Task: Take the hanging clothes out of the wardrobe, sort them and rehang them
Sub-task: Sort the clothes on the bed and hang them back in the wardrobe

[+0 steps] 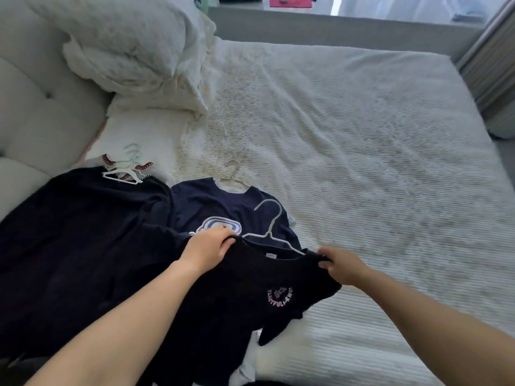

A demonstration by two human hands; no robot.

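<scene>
Step in hand: the sorting stage, by my reading. The clothes are already out of the wardrobe and lie on the bed [362,135]; one garment is being spread or placed on the pile.
Left hand: the left hand [207,250] has its fingers curled round the left shoulder of the black T-shirt [250,296], pinching the cloth.
Right hand: the right hand [341,264] pinches the other shoulder of the same shirt between thumb and fingers; the two hands hold it stretched between them.
Black T-shirt: near the bed's near edge, chest up, with a small round pink print; a white hanger [271,227] is in its neck, the hook pointing toward the far edge. Whether the shirt rests fully on the bed or is partly lifted I cannot tell.
Navy T-shirt: the navy T-shirt [211,207] with a white oval print lies just beyond, partly under the black one, on its own pale hanger [232,176].
Dark pile: a larger dark garment [69,232] lies toward the headboard side, with several hangers [125,171] bunched at its collar end; how many pieces are stacked there is unclear.
Rest: a rumpled duvet [125,45] sits at the far corner by the padded headboard [36,112].
Next move calls for: likely laying the shirt flat on its group with the hanger kept seated in the neck, both hands letting go evenly so the shoulders do not slip off.
Left to do: rehanging has not begun, as far as can be seen; the wardrobe is out of view.
</scene>
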